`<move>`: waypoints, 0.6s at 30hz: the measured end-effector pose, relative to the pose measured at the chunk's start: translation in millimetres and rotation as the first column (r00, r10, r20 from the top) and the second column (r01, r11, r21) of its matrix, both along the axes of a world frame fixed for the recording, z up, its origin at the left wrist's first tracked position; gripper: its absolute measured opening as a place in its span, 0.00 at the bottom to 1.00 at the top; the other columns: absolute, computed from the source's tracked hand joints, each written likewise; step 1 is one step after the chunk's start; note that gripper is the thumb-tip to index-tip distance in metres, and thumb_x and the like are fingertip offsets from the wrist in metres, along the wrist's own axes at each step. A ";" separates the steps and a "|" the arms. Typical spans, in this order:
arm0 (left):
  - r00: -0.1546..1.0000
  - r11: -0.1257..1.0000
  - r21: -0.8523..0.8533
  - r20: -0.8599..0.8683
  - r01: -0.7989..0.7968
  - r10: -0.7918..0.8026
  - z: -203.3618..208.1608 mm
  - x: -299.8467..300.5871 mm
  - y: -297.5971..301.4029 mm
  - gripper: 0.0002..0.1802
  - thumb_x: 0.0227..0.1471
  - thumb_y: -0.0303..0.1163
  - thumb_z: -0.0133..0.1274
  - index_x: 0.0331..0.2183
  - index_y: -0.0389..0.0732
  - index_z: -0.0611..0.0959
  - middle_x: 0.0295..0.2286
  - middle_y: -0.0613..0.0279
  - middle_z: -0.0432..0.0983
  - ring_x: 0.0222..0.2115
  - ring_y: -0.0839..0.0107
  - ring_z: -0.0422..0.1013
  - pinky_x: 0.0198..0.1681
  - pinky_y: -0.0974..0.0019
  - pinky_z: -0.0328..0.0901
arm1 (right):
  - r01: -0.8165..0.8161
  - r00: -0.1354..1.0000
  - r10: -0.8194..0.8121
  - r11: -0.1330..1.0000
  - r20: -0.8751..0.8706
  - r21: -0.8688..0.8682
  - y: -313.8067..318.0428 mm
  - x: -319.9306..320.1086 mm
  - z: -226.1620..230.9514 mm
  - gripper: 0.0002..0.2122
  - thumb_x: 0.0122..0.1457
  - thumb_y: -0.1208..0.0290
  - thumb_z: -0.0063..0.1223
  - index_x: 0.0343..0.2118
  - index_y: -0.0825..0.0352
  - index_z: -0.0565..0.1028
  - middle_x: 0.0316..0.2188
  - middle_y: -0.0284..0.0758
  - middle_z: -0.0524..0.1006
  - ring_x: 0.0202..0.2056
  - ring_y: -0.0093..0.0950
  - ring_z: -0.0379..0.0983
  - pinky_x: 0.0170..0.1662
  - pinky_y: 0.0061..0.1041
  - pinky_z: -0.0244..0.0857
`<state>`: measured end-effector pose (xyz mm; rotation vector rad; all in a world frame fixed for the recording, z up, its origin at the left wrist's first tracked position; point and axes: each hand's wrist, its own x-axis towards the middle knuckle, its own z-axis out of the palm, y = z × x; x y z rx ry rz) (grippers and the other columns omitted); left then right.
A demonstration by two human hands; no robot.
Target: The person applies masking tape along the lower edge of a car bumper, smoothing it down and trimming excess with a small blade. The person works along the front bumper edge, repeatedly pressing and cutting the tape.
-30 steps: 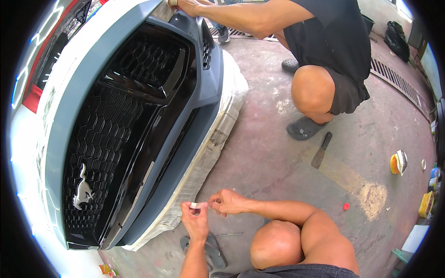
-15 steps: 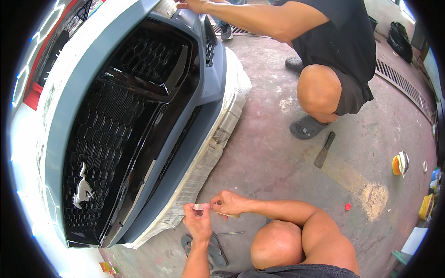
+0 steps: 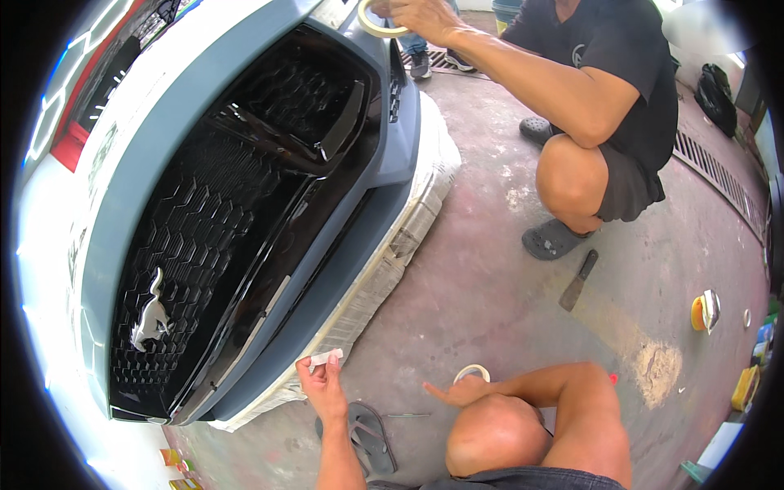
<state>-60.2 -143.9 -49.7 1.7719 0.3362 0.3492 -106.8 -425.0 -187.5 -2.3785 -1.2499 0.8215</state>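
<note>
My left hand [image 3: 325, 392] pinches a short strip of masking tape [image 3: 327, 358] between thumb and fingertips, beside the lower edge of a car's front bumper [image 3: 347, 265]. My right hand [image 3: 459, 392] is in front of my bent knee, index finger stretched to the left. A roll of masking tape [image 3: 484, 371] rises from behind that hand, which seems to grip it; the other fingers are mostly hidden. Newspaper [image 3: 371, 302] with tape along its border covers the bumper's underside. The black honeycomb grille [image 3: 192, 212] carries a silver horse emblem [image 3: 151, 318].
A squatting co-worker [image 3: 604, 106] in dark clothes holds another tape roll [image 3: 362, 23] at the bumper's far end. On the floor lie a scraper [image 3: 578, 282], a pile of sawdust-like powder [image 3: 657, 371], a yellow container [image 3: 700, 313] and grey flip-flops [image 3: 371, 437]. A drain grate [image 3: 719, 180] runs at right.
My hands have parted: the left moved left toward the bumper with the tape strip, the right moved right with the roll. The co-worker's arm has lifted away from the bumper, tape roll in hand.
</note>
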 end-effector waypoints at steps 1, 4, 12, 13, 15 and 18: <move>1.000 1.000 -0.016 -0.001 0.019 -0.019 2.7 3.3 -1.0 0.15 0.72 0.29 0.59 0.50 0.39 0.69 0.44 0.46 0.86 0.44 0.66 0.82 0.49 0.64 0.75 | -0.034 0.999 0.034 0.999 -0.021 -0.013 -3.1 -6.0 -6.2 0.34 0.68 0.64 0.54 0.76 0.64 0.62 0.34 0.51 0.86 0.34 0.50 0.86 0.37 0.51 0.79; 0.998 0.989 -0.131 0.011 0.068 -0.067 13.0 9.4 -4.7 0.11 0.77 0.35 0.52 0.50 0.41 0.70 0.45 0.48 0.86 0.46 0.63 0.84 0.47 0.63 0.75 | -0.129 0.988 0.123 0.990 -0.095 -0.059 -6.9 -12.9 -6.7 0.40 0.68 0.64 0.54 0.81 0.61 0.53 0.33 0.50 0.86 0.35 0.49 0.87 0.37 0.51 0.80; 0.954 0.956 -0.105 0.150 0.275 -0.258 55.9 22.7 -13.9 0.08 0.78 0.34 0.49 0.49 0.39 0.73 0.46 0.47 0.87 0.47 0.62 0.84 0.49 0.62 0.77 | 0.434 0.775 -0.609 0.322 -0.167 0.842 28.9 136.4 124.7 0.08 0.67 0.70 0.64 0.45 0.68 0.86 0.35 0.45 0.84 0.35 0.40 0.83 0.40 0.40 0.76; 0.959 0.961 -0.106 0.154 0.257 -0.240 59.2 21.5 -13.0 0.08 0.78 0.34 0.49 0.49 0.39 0.74 0.46 0.47 0.87 0.47 0.62 0.84 0.49 0.61 0.77 | 0.406 0.762 -0.629 0.281 -0.153 0.870 28.8 148.3 146.2 0.09 0.68 0.71 0.64 0.46 0.68 0.86 0.33 0.43 0.82 0.34 0.33 0.79 0.38 0.36 0.74; 0.965 0.944 -0.220 0.148 0.247 -0.218 63.2 19.8 -11.0 0.09 0.78 0.34 0.48 0.50 0.40 0.74 0.48 0.47 0.86 0.48 0.61 0.84 0.50 0.59 0.78 | 0.508 0.754 -0.591 0.247 -0.287 0.825 35.3 165.1 183.5 0.08 0.67 0.74 0.65 0.46 0.69 0.87 0.35 0.41 0.83 0.33 0.31 0.80 0.38 0.31 0.74; 0.965 0.932 -0.260 0.135 0.252 -0.223 66.7 17.2 -5.0 0.09 0.79 0.37 0.48 0.49 0.42 0.73 0.49 0.47 0.86 0.49 0.62 0.83 0.51 0.61 0.76 | 0.538 0.807 -0.476 0.349 -0.350 0.768 43.5 168.7 218.3 0.10 0.66 0.73 0.66 0.47 0.71 0.87 0.40 0.42 0.85 0.35 0.33 0.84 0.40 0.30 0.76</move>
